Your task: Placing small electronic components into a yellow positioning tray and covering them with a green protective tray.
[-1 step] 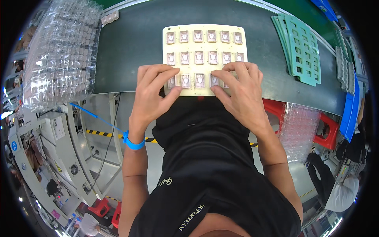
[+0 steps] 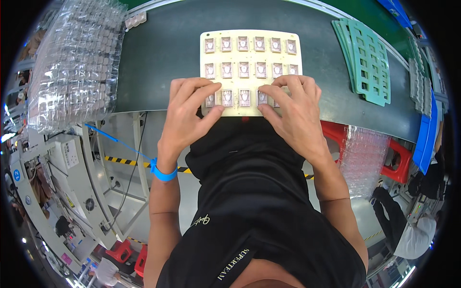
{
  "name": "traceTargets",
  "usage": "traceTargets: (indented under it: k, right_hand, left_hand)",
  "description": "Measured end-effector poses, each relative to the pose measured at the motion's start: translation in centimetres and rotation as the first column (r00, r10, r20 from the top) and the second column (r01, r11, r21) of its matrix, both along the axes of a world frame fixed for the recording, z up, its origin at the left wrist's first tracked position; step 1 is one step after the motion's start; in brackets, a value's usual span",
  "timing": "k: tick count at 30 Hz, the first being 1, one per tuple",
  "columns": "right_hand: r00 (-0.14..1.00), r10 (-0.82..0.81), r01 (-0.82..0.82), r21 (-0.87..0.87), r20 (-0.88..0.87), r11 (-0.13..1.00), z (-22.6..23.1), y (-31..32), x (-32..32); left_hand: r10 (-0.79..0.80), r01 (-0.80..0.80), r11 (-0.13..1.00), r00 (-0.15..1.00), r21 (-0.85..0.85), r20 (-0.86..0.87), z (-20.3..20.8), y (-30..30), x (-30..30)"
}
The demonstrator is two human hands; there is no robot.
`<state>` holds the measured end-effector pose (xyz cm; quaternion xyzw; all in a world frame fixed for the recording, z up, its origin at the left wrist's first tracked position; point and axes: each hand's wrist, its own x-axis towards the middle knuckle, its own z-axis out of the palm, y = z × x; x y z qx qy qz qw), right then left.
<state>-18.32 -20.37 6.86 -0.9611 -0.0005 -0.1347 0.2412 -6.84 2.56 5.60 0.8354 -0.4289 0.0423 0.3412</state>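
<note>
A pale yellow tray (image 2: 235, 81) lies flat at the near edge of the dark worktop, with three rows of small clear rectangular pieces in it. My left hand (image 2: 189, 110) rests over its near left corner, thumb and forefinger apart around a front-row piece (image 2: 210, 100) that the hand partly covers. Across the same row, my right hand (image 2: 294, 108) has its thumb and forefinger at the two ends of another small piece (image 2: 262, 97); whether they press on it I cannot tell. The right hand's other fingers curl above the tray's right side, hiding pieces there.
Clear plastic trays in a tall stack (image 2: 72, 67) stand on the left. Green slotted plates (image 2: 367, 62) lie at the right, near a blue bin (image 2: 425, 139). More clear trays (image 2: 362, 158) sit on a red stool (image 2: 398, 161) below the worktop (image 2: 163, 53).
The tray and both hands appear slightly farther right in the picture. Finger positions look the same.
</note>
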Motion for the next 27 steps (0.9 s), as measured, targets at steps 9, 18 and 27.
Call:
traceTargets:
  k: [9, 18, 27]
  right_hand:
    - [0.999, 0.016, -0.018, -0.044, -0.028, 0.999, 0.5, -0.3, 0.2]
    - [0.995, -0.07, 0.079, 0.128, -0.073, 0.989, 1.0, -4.8, -2.1]
    - [0.987, -0.049, 0.07, 0.134, -0.153, 0.989, 0.1, -5.1, -2.4]
  left_hand:
    - [0.002, -0.002, 1.0, 0.998, 0.011, -0.059, -0.4, 0.4, -0.1]
    - [0.012, -0.019, 0.994, 0.997, -0.107, -0.073, -1.2, 1.7, 0.6]
    - [0.051, -0.113, 0.963, 0.968, -0.245, -0.245, -2.6, 1.9, 1.0]
